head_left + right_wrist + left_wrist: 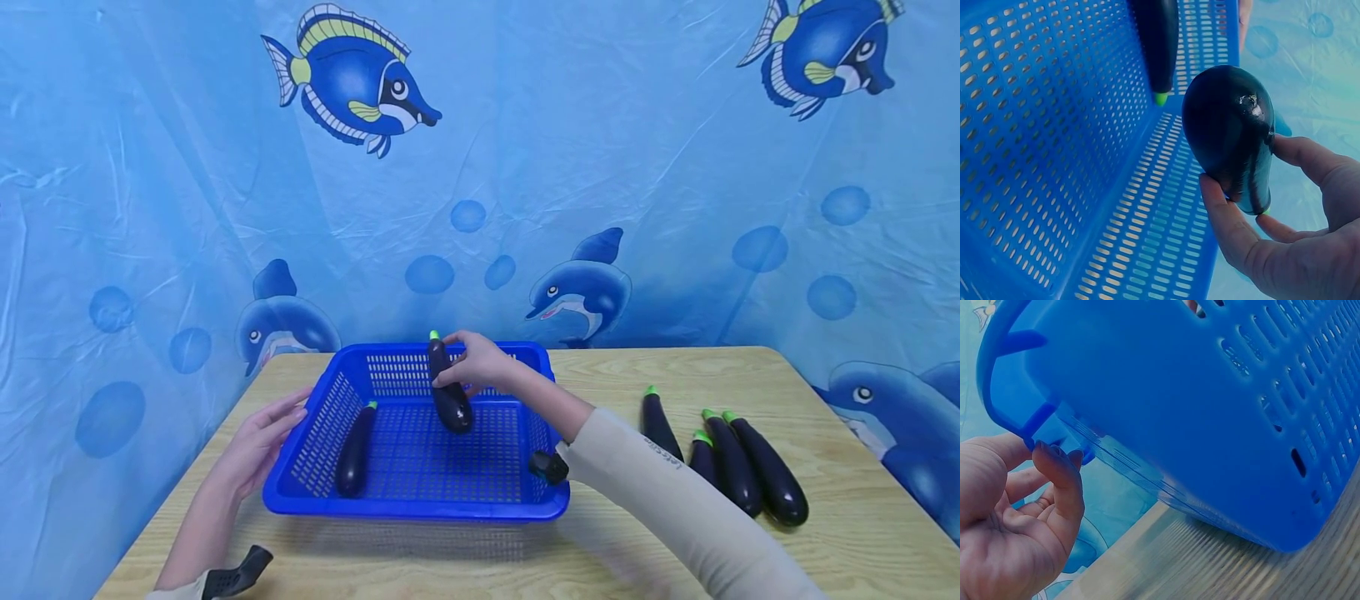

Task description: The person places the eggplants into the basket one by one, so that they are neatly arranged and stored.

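In the head view a blue plastic basket [420, 510] with slotted walls stands on the table. My right hand [483, 364] pinches a dark purple eggplant [453, 410] over the basket's far part. That eggplant is tilted, its green stem end up and its thick end toward me. In the right wrist view, thumb and fingers hold the eggplant [1225, 125] from its sides. Inside the basket, at the left, lies another eggplant [355, 454]. My left hand [261, 442] grips the basket's left rim; the left wrist view shows its fingers [1063, 487] curled at the rim.
To the right of the basket, several eggplants [772, 475] lie on the wooden table [600, 375], partly hidden by my right sleeve. Behind the table hangs a blue sheet [480, 167] printed with fish and dolphins.
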Tool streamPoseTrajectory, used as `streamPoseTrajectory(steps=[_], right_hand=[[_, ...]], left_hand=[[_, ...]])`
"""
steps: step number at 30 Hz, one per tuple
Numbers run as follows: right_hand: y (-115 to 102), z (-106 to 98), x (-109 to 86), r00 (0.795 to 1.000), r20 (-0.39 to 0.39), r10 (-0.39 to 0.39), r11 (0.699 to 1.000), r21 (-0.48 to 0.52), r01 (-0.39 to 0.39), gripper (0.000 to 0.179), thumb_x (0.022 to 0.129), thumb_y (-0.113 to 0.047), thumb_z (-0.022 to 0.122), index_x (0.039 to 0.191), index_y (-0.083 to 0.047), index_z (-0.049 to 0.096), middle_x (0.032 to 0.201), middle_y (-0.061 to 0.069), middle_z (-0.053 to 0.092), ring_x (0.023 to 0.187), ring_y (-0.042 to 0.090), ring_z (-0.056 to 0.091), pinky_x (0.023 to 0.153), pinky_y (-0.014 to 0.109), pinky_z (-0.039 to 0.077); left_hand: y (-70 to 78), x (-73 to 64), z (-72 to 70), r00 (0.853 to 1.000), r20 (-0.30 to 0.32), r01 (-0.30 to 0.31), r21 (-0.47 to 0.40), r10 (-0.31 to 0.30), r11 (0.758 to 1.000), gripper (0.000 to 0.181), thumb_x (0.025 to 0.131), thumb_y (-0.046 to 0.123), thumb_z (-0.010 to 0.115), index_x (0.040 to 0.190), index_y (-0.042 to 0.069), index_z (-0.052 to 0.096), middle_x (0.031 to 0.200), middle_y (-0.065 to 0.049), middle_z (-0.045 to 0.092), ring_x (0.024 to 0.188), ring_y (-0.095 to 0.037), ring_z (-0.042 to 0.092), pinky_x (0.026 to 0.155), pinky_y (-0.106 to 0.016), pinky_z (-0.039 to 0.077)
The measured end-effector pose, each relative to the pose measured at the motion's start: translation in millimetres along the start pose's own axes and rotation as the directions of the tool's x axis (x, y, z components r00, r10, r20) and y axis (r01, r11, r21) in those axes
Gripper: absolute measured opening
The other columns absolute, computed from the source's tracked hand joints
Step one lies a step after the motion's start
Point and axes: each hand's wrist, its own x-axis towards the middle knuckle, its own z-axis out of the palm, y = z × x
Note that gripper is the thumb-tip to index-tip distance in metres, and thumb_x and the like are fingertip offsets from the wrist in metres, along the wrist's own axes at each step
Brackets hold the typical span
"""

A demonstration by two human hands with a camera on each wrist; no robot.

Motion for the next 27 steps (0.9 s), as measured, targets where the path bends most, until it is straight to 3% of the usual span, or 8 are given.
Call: streamPoseTrajectory(steps=[27], right_hand=[[-1.5,39.3,19.2,0.999,0.034,-0.011,1.000,-0.013,0.012,0.072,0.086,0.003,0.081,0.150,-0.002,0.049,0.129,0.029,0.062,0.114,0.045,0.069,0.079,0.047,0.066]], left_hand=[[-1.7,-0.1,0.2,1.000,-0.010,0.001,0.042,-0.001,0.999,0.034,0.115,0.018,0.046,0.143,0.029,0.061,0.120,0.006,0.074,0.105,-0.013,0.074,0.086,-0.032,0.063]])
